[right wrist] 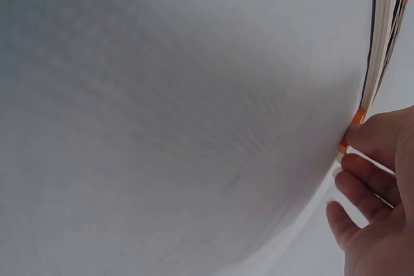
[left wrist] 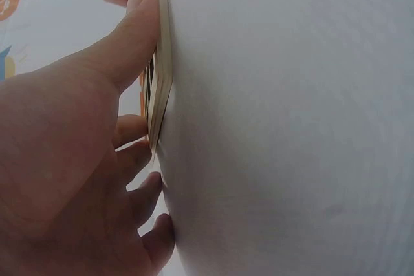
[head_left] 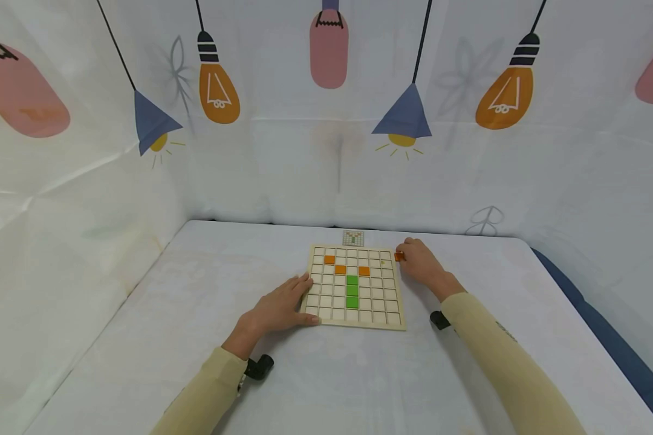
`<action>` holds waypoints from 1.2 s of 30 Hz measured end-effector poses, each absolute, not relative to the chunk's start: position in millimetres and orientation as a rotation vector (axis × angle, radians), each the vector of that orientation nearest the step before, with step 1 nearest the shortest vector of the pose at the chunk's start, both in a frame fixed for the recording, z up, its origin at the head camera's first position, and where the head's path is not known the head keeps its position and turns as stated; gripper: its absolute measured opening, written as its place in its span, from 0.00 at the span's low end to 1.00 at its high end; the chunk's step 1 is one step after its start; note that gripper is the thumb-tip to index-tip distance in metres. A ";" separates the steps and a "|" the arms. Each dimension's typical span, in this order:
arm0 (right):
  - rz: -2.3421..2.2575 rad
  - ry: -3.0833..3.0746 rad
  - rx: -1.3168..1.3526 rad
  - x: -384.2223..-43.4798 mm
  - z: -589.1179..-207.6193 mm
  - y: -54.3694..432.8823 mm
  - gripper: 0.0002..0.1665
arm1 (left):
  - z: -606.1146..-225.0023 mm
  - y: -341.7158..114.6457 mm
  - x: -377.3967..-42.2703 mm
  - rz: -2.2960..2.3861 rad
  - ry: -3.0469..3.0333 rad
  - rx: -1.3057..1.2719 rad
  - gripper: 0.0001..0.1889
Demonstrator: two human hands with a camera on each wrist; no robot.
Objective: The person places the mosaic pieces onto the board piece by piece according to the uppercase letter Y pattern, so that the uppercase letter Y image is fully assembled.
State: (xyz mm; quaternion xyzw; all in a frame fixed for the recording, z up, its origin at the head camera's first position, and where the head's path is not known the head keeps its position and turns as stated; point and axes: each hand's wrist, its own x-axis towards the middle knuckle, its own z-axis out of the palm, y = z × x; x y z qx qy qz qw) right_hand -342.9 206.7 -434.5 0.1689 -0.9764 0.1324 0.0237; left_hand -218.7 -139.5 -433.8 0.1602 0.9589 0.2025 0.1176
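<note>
A pale square grid board (head_left: 378, 318) lies on the table. Three orange tiles (head_left: 329, 260) are set in its upper cells, and a column of three green tiles (head_left: 352, 290) stands below them. My left hand (head_left: 279, 307) rests at the board's lower left corner, thumb along the front edge, fingers stretched along the left side. Beside the upper right edge, my right hand (head_left: 420, 264) pinches an orange tile (head_left: 399, 257) between thumb and fingers; this orange tile (right wrist: 357, 118) shows right by the board's edge in the right wrist view.
Just behind the board lies a small pattern card (head_left: 353, 238) with a printed grid. White sheeting with printed lamps (head_left: 219, 93) hangs behind and to the left of the white table (head_left: 326, 380). Dark blue fabric (head_left: 604, 332) lines the table's right side.
</note>
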 end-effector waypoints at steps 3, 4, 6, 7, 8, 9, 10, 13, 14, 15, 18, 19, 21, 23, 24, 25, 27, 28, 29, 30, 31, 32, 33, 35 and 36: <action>0.431 -3.034 0.512 -343.0 -433.3 206.6 0.18 | -433.8 -139.5 -219.4 0.594 2.805 0.468 0.50; 0.439 -3.035 0.512 -342.6 -432.4 206.6 0.19 | -433.7 -139.4 -219.4 0.599 2.805 0.468 0.50; 0.438 -3.037 0.520 -342.1 -431.1 207.0 0.18 | -433.7 -139.3 -219.6 0.600 2.803 0.468 0.50; 0.433 -3.036 0.526 -341.8 -430.6 207.4 0.18 | -433.8 -139.2 -219.6 0.600 2.802 0.470 0.50; 0.419 -3.033 0.539 -341.4 -429.9 207.9 0.17 | -434.0 -139.0 -219.6 0.601 2.801 0.471 0.50; 0.408 -3.032 0.547 -341.1 -429.5 208.3 0.16 | -434.1 -138.9 -219.6 0.602 2.800 0.471 0.50; 0.396 -3.031 0.556 -340.9 -429.1 208.9 0.16 | -434.2 -138.8 -219.5 0.598 2.800 0.471 0.50; 0.359 -3.028 0.582 -341.1 -429.0 210.7 0.14 | -434.2 -138.5 -219.4 0.597 2.801 0.467 0.50; 0.353 -3.027 0.586 -341.2 -428.9 211.2 0.15 | -434.3 -138.5 -219.5 0.596 2.803 0.466 0.50; 0.349 -3.027 0.587 -341.3 -428.8 211.7 0.15 | -434.3 -138.5 -219.5 0.595 2.805 0.465 0.50; 0.338 -3.027 0.585 -341.0 -427.8 212.2 0.15 | -434.5 -138.7 -219.7 0.594 2.807 0.464 0.50; 0.341 -3.026 0.583 -340.8 -427.2 212.1 0.16 | -434.5 -138.8 -219.8 0.594 2.807 0.464 0.50; 0.352 -3.026 0.581 -340.3 -426.4 211.7 0.16 | -434.9 -139.1 -219.9 0.592 2.809 0.465 0.50; 0.359 -3.023 0.586 -340.2 -426.1 211.0 0.16 | -435.7 -139.5 -220.2 0.584 2.812 0.469 0.51; 0.359 -3.022 0.591 -340.2 -426.1 210.5 0.16 | -435.9 -139.7 -220.2 0.581 2.816 0.472 0.50; 0.356 -3.022 0.596 -340.4 -426.3 210.0 0.16 | -436.0 -139.8 -220.1 0.578 2.817 0.474 0.50; 0.340 -3.017 0.604 -341.1 -427.1 208.6 0.15 | -436.1 -140.0 -220.0 0.579 2.819 0.478 0.50; 0.331 -3.013 0.611 -341.7 -427.7 208.1 0.14 | -435.7 -140.1 -219.8 0.579 2.818 0.479 0.50; 0.324 -3.009 0.615 -341.9 -427.9 207.4 0.14 | -435.2 -140.1 -219.5 0.581 2.818 0.478 0.50; 0.320 -3.002 0.624 -342.2 -428.2 206.9 0.14 | -434.6 -140.0 -219.1 0.586 2.816 0.476 0.50; 0.317 -2.997 0.629 -342.3 -428.3 206.2 0.13 | -433.9 -140.0 -218.8 0.589 2.813 0.474 0.50; 0.316 -2.995 0.633 -342.3 -428.4 205.6 0.14 | -433.6 -140.0 -218.6 0.589 2.813 0.473 0.50; 0.320 -2.995 0.638 -342.0 -428.2 204.9 0.14 | -433.5 -140.1 -218.5 0.588 2.812 0.472 0.50; 0.332 -2.997 0.644 -340.9 -428.5 203.3 0.15 | -433.6 -140.3 -218.6 0.585 2.813 0.473 0.50; 0.334 -3.000 0.646 -340.5 -428.9 202.6 0.15 | -433.5 -140.3 -218.4 0.584 2.812 0.475 0.50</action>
